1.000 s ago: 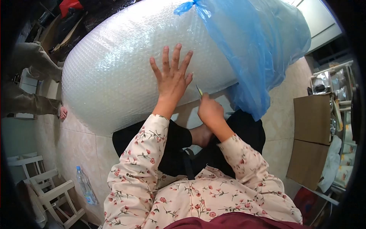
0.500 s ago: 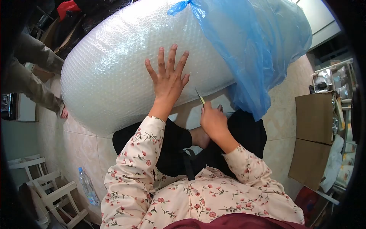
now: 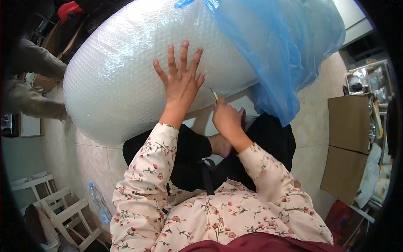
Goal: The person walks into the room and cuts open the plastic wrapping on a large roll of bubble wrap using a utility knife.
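A huge roll of bubble wrap (image 3: 126, 75) lies across the floor in front of my crossed legs. My left hand (image 3: 180, 80) rests on it, fingers spread flat over the bubbles. In my right hand (image 3: 228, 117) is a slim utility knife (image 3: 215, 94) with a yellowish body, its thin blade pointing up and away from me. The blade tip is at the roll's near lower side; whether it touches the wrap I cannot tell. A blue plastic bag (image 3: 277, 59) covers the roll's right part.
Another person's legs (image 3: 40, 84) stand at the left. A plastic bottle (image 3: 99, 203) and a white wooden frame (image 3: 63, 210) are at the lower left. Cardboard (image 3: 348, 126) leans by a shelf on the right. Pale tiles (image 3: 90, 161) cover the floor.
My right hand has moved the knife up and left, closer to the bubble wrap and my left hand. The left hand stays spread on the roll, and the view has shifted slightly.
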`<action>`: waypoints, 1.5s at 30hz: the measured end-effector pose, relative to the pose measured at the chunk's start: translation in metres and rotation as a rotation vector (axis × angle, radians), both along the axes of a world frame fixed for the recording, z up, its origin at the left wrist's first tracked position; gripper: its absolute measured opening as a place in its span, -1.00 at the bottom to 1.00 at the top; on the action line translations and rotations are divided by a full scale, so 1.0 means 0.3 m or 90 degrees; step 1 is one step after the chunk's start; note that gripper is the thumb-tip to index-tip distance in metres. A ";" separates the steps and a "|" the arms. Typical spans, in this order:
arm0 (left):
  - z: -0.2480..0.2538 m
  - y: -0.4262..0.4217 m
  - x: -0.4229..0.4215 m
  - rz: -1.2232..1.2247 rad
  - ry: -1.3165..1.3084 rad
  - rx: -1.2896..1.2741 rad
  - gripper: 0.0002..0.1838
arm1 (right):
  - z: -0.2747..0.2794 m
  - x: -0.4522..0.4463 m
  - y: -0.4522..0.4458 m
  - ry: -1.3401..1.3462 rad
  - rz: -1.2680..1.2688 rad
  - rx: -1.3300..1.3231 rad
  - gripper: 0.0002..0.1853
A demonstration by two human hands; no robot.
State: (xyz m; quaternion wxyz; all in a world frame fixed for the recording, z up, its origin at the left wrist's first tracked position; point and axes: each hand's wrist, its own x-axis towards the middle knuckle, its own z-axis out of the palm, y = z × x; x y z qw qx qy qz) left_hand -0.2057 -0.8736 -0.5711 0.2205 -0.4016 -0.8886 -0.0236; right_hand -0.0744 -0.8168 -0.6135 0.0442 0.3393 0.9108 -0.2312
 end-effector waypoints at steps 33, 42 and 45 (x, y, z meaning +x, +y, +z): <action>-0.021 -0.005 -0.015 0.003 0.022 0.004 -0.24 | 0.007 -0.001 -0.004 -0.082 0.014 -0.015 -0.77; -0.024 -0.002 -0.021 -0.002 0.020 0.014 -0.24 | 0.010 -0.053 0.006 -0.081 0.024 0.021 -0.79; -0.016 0.003 -0.030 -0.003 0.019 0.018 -0.23 | 0.064 -0.002 -0.007 -0.101 0.039 0.026 -0.81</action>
